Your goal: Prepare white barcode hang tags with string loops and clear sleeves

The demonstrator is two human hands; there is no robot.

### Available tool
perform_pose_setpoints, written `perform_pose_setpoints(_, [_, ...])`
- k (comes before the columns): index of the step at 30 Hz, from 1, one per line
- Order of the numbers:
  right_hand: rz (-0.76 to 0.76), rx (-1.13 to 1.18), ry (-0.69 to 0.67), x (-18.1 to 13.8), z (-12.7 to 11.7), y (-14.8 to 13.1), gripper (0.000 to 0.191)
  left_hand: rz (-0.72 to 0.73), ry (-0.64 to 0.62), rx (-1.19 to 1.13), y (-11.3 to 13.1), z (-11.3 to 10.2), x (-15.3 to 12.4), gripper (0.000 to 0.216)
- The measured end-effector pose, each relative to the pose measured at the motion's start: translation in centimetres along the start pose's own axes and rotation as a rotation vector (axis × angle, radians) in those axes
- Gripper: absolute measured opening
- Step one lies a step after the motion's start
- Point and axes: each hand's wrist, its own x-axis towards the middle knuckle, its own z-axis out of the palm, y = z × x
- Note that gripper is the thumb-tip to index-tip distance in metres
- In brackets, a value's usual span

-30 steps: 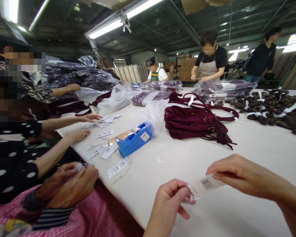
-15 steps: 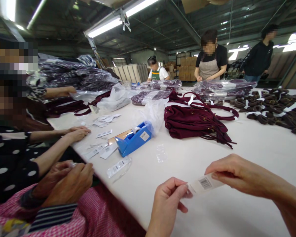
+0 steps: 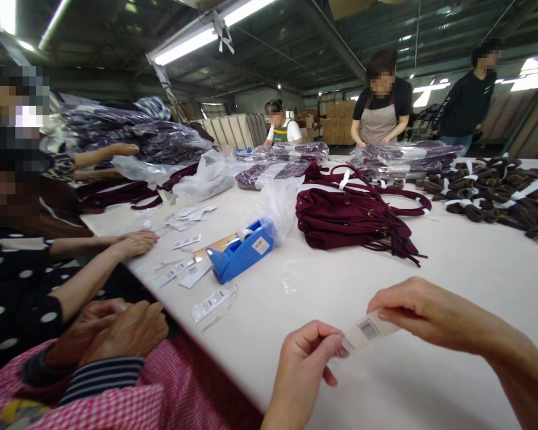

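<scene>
Between my two hands, above the white table [image 3: 354, 394], is a white tag [image 3: 366, 330] with a printed barcode. My left hand [image 3: 308, 361] pinches its left end between thumb and fingers, where a bit of clear plastic shows. The right end is gripped by my right hand [image 3: 407, 307], thumb below and fingers on top. Beyond my hands lies a burgundy bag [image 3: 341, 221] with looped handles and gold-coloured rings. To its left stands a blue tape dispenser [image 3: 242, 254]. A tag in clear plastic [image 3: 213, 301] with a string lies near the table's left edge.
Small clear plastic pieces [image 3: 291, 278] lie before the dispenser. More tags [image 3: 190, 218] are heaped farther left. Plastic-wrapped bags [image 3: 269, 173] and bundled dark straps [image 3: 488, 194] cover the back. Co-workers' hands [image 3: 123, 334] are along the left edge; other people stand behind the table.
The whole view has shifted slightly. My hands keep the same hold on the tag. At the far left a co-worker's hand has moved with a clear plastic bag.
</scene>
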Motion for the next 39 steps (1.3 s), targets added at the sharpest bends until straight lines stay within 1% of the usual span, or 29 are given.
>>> perform_pose_setpoints(3, [-0.010,0.015,0.021,0.2,-0.1,0.1,0.017,0.004,-0.009,0.069,0.2,-0.1,0.0,0.020])
perform_pose_setpoints(6, [-0.008,0.031,0.012,0.2,-0.1,0.2,0.017,0.038,0.002,0.138,0.6,-0.2,-0.2,0.015])
perform_pose_setpoints(8, [0.004,0.036,0.008,0.2,-0.1,0.2,0.018,0.045,-0.023,0.151,1.0,-0.3,-0.4,0.015])
perform_pose_setpoints(12, [0.017,0.055,0.006,0.2,0.0,0.3,0.019,0.015,-0.088,0.117,1.4,-0.5,-0.6,0.020])
perform_pose_setpoints(17, [0.034,0.087,-0.022,0.5,0.4,0.7,0.020,0.042,-0.003,0.174,1.2,-0.8,-0.5,0.013])
perform_pose_setpoints(23, [0.071,0.145,-0.070,0.6,0.4,0.9,0.019,0.034,-0.013,0.065,0.9,-0.6,-0.3,0.014])
perform_pose_setpoints(27, [0.044,0.153,-0.110,0.6,0.4,0.9,0.018,-0.006,0.037,0.019,0.8,-0.4,0.0,0.015])
perform_pose_setpoints(30, [0.026,0.124,-0.099,0.7,0.5,0.8,0.018,-0.033,0.047,-0.002,0.6,-0.4,0.2,0.015])
perform_pose_setpoints(34, [0.041,0.126,-0.074,0.8,0.5,0.9,0.020,-0.084,0.032,-0.095,0.4,-0.5,0.2,0.022])
perform_pose_setpoints(39, [0.065,0.125,-0.059,1.0,1.0,1.1,0.020,-0.060,-0.006,-0.122,0.4,-0.5,0.2,0.026])
